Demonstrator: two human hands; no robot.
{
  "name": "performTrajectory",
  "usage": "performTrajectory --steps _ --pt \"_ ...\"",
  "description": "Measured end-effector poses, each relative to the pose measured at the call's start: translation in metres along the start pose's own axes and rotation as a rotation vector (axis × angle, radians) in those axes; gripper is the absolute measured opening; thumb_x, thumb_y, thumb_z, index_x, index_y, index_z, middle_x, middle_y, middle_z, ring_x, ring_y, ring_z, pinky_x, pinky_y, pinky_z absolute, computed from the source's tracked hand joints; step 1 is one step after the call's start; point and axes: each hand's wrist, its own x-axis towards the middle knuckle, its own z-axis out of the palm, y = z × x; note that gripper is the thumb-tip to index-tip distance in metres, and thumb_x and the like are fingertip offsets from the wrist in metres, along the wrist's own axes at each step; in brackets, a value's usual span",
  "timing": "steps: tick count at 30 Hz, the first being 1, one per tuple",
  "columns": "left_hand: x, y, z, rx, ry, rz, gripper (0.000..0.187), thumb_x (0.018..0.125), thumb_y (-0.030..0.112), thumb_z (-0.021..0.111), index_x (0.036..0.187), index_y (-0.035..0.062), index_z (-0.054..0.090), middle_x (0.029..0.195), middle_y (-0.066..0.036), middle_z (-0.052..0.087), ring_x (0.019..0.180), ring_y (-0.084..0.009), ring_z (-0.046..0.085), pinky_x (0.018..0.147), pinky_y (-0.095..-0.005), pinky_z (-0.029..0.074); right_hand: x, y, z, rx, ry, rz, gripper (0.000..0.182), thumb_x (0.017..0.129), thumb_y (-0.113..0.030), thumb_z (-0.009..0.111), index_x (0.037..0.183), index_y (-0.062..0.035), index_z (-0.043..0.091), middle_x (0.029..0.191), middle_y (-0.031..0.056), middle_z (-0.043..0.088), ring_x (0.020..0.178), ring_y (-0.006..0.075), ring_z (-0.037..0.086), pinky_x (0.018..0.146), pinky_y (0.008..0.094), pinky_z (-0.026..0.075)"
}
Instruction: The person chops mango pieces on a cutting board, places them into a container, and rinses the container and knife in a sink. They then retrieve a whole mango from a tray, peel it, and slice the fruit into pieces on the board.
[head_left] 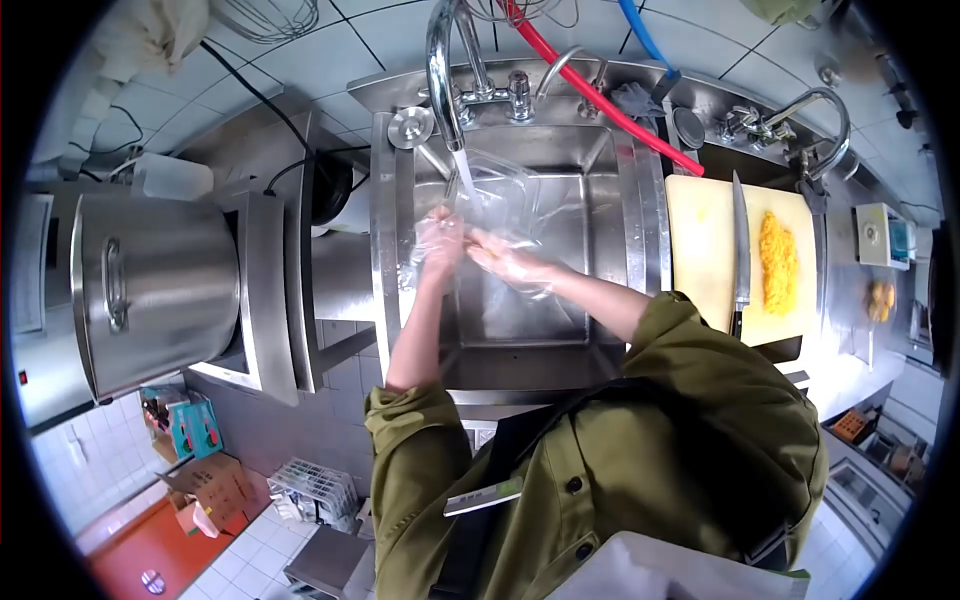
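Note:
Water runs from a chrome faucet [440, 75] into a steel sink [590, 250]. Under the stream, my left hand [440, 243] wears a clear plastic glove, its fingers bent and blurred. My right hand [505, 262], also in a loose clear glove, reaches in from the right and meets the left one at the fingers. Whether anything lies between the fingers is too small to tell. Behind the hands, a clear plastic container [505, 185] sits in the sink near the stream.
Right of the sink, a cutting board [695, 265] holds a large knife [741, 240] and shredded yellow food [778, 262]. A red hose [610, 105] hangs over the sink's back right. A big steel pot [160, 290] stands at the left. A second faucet [835, 110] is at the back right.

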Motion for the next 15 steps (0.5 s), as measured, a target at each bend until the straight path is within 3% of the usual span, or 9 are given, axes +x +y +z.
performTrajectory --steps 1,4,6,8,9,11,12,13,15 --pt "0.027 -0.05 0.001 0.004 -0.052 0.103 0.021 0.073 0.017 0.061 0.086 0.0025 0.054 0.082 -0.01 0.056 0.075 -0.0208 0.056 0.071 -0.033 0.044 -0.008 0.009 -0.01 -0.365 -0.086 -0.124 0.035 0.085 -0.032 0.047 0.109 -0.0078 0.052 0.107 0.0099 0.055 0.102 0.022 0.051 0.083 0.0381 0.043" --pt "0.038 -0.026 -0.03 0.333 -0.528 0.217 0.014 0.081 0.014 0.055 0.083 0.0009 0.057 0.074 -0.007 0.059 0.053 -0.014 0.053 0.047 -0.0289 0.042 -0.032 0.036 -0.089 -1.211 -0.358 -0.375 0.028 0.085 -0.036 0.039 0.1 -0.0208 0.057 0.099 0.0043 0.059 0.098 0.0216 0.055 0.076 0.0443 0.045" --pt "0.026 0.011 -0.029 0.08 -0.583 -0.149 0.014 0.08 0.014 0.056 0.081 -0.0002 0.057 0.073 -0.008 0.059 0.052 -0.0156 0.054 0.047 -0.0284 0.042 0.006 -0.044 -0.1 -1.324 -0.458 0.237 0.034 0.086 -0.04 0.039 0.095 -0.0129 0.058 0.093 0.0066 0.059 0.082 0.0248 0.06 0.062 0.0372 0.049" --pt "0.037 -0.013 -0.005 -0.429 -0.568 -0.48 0.015 0.078 0.013 0.059 0.08 -0.0015 0.057 0.073 -0.01 0.06 0.054 -0.0188 0.057 0.049 -0.0286 0.046 0.031 -0.04 -0.117 -1.331 0.2 0.059 0.028 0.083 -0.034 0.046 0.09 -0.009 0.057 0.085 0.0115 0.061 0.078 0.0291 0.06 0.063 0.04 0.048" --pt "0.033 -0.01 0.001 -0.47 -0.494 -0.472 0.014 0.078 0.013 0.059 0.08 -0.0007 0.057 0.072 -0.009 0.059 0.056 -0.0189 0.057 0.051 -0.028 0.047 0.047 -0.051 -0.119 -1.307 0.541 -0.067 0.024 0.081 -0.029 0.047 0.084 -0.0068 0.056 0.077 0.0118 0.059 0.071 0.0289 0.059 0.059 0.0383 0.048" --pt "0.017 -0.019 0.015 -0.555 -0.4 -0.482 0.016 0.078 0.015 0.059 0.084 -0.0003 0.056 0.075 -0.009 0.06 0.06 -0.0203 0.06 0.057 -0.0272 0.048 0.074 -0.052 -0.129 -1.137 0.728 -0.208 0.019 0.078 -0.022 0.049 0.076 -0.0036 0.054 0.064 0.0112 0.056 0.06 0.0268 0.057 0.051 0.0366 0.047" --pt "0.015 -0.044 0.028 -0.603 -0.381 -0.5 0.021 0.078 0.017 0.059 0.09 -0.0005 0.056 0.079 -0.01 0.061 0.063 -0.0216 0.061 0.06 -0.027 0.048 0.099 -0.017 -0.137 -1.73 0.674 -0.092 0.018 0.075 -0.019 0.049 0.076 -0.0023 0.055 0.063 0.0109 0.056 0.057 0.0246 0.057 0.047 0.0367 0.046" --pt "0.021 -0.091 0.04 -0.22 -0.323 -0.106 0.02 0.08 0.018 0.057 0.09 0.0008 0.055 0.081 -0.01 0.06 0.062 -0.0204 0.06 0.06 -0.026 0.048 0.124 0.018 -0.145 -2.326 0.628 -0.036 0.017 0.073 -0.017 0.05 0.076 -0.0009 0.055 0.062 0.0106 0.056 0.054 0.0225 0.057 0.044 0.0369 0.045" --pt "0.017 -0.116 0.042 -0.32 -0.364 -0.062 0.02 0.083 0.019 0.051 0.094 0.0028 0.055 0.081 -0.009 0.058 0.057 -0.016 0.056 0.058 -0.024 0.048 0.091 -0.057 -0.143 -1.589 0.495 0.087 0.015 0.069 -0.013 0.049 0.069 -0.0021 0.06 0.068 0.012 0.059 0.059 0.0241 0.059 0.049 0.0373 0.048"
